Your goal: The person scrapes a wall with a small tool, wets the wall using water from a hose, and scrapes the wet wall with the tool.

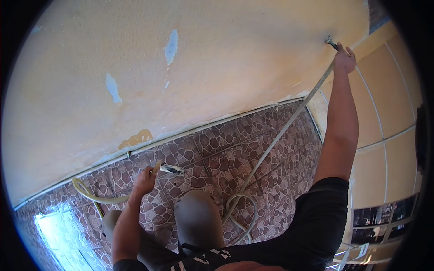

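My right hand (345, 60) reaches far up the wall at the upper right, closed around the dark handle of a small brush (330, 41). The brush's pale, rough head meets the wall beside a dark smudge. A long beige hose (275, 140) runs taut from the floor up to this hand. Low on the left, my left hand (145, 181) is closed on a flat tool (171, 169) with a yellowish handle and a whitish, dark-edged end. I cannot tell its exact kind. It points right, above the floor.
The yellowish wall (135, 58) has bluish patches where paint is gone. A thin pipe (131, 153) follows its foot. More hose (244, 203) lies coiled by my knee (199, 214) on the stone-patterned floor (217, 156). Large tan tiles (370, 171) cover the adjoining wall at right.
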